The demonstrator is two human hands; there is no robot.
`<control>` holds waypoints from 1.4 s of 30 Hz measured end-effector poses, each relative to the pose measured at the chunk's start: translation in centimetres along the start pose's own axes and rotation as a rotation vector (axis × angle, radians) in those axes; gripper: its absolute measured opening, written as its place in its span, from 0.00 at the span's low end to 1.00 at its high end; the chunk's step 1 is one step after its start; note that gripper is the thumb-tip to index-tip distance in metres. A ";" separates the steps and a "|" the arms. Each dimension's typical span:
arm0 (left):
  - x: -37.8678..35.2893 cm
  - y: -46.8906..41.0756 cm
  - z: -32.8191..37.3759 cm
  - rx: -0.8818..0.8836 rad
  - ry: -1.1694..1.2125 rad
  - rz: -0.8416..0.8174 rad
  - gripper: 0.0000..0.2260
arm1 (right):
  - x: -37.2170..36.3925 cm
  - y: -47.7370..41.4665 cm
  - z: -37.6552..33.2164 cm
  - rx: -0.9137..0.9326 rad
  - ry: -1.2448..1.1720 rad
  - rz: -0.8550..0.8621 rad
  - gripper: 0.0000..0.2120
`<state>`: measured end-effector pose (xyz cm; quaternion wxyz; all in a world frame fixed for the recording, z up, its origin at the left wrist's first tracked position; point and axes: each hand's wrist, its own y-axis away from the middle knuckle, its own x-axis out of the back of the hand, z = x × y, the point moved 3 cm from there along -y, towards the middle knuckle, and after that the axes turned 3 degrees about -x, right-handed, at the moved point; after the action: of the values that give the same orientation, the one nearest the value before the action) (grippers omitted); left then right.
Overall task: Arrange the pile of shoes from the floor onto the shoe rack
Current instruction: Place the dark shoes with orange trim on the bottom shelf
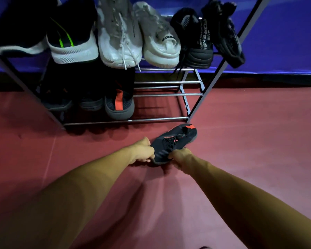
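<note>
A black sneaker with red-orange accents [172, 142] lies on the red floor just in front of the shoe rack [160, 120], heel toward the rack. My left hand [142, 151] grips its toe end from the left and my right hand [180, 156] grips the toe end from the right. On the rack's lower shelf stands its match, a black shoe with a red-orange heel tab [119, 105], beside other dark shoes [61, 97]. The upper shelf holds several shoes: black-and-white ones with green stripes [72, 42], a white pair [138, 36] and a black pair [206, 33].
The lower shelf's bare bars [167, 95] run along its right half. A blue wall [285, 42] stands behind the rack. Red floor [250, 141] spreads to the right and front. The rack's slanted posts [221, 69] frame both sides.
</note>
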<state>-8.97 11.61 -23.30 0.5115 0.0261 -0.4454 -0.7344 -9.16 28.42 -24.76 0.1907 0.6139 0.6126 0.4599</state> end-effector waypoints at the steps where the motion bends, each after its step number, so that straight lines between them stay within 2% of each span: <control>1: -0.2 0.7 0.2 -0.005 0.018 -0.010 0.10 | 0.6 0.8 0.1 0.005 0.005 -0.030 0.10; 4: -0.2 3.7 1.1 -0.010 0.051 -0.033 0.08 | 1.6 4.0 -0.3 0.059 0.028 -0.019 0.10; 9: -0.3 9.2 2.6 -0.001 0.051 -0.157 0.10 | 2.8 10.0 -1.7 0.182 0.146 0.013 0.11; 11: 0.1 11.1 3.4 -0.020 0.045 -0.140 0.11 | 3.4 12.5 -2.6 0.226 0.192 0.041 0.08; 14: 1.2 13.5 4.7 -0.075 0.043 -0.092 0.23 | 4.7 14.9 -4.1 0.262 0.262 0.067 0.07; 17: 2.4 15.7 5.6 -0.103 0.008 -0.073 0.19 | 5.2 17.1 -5.2 0.276 0.327 0.033 0.10; 18: 2.8 16.2 5.7 -0.124 -0.001 -0.067 0.23 | 5.1 17.5 -5.4 0.281 0.335 0.031 0.10; 20: 3.5 16.1 5.4 -0.179 -0.003 -0.039 0.37 | 4.7 17.8 -5.8 0.293 0.330 0.053 0.10; 21: 3.9 15.7 5.1 -0.202 0.012 -0.019 0.40 | 4.5 17.6 -6.0 0.301 0.320 0.067 0.11; 26: 5.5 13.3 3.7 -0.277 0.162 0.086 0.50 | 2.5 15.3 -8.1 0.413 0.224 0.088 0.20; 31: 6.5 11.1 4.3 -0.305 0.324 0.207 0.57 | 1.6 13.1 -11.1 0.554 0.099 0.112 0.17; 37: 7.9 8.4 5.5 -0.295 0.411 0.345 0.48 | 0.9 9.7 -13.6 0.607 0.015 0.141 0.26; 42: 8.2 6.2 6.7 -0.257 0.522 0.481 0.42 | 0.7 9.0 -15.0 0.688 -0.074 0.125 0.20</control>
<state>-11.70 8.99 -11.64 0.7646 0.0428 -0.1977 -0.6119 -16.02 22.50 -9.78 -0.0337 0.6949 0.6854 0.2148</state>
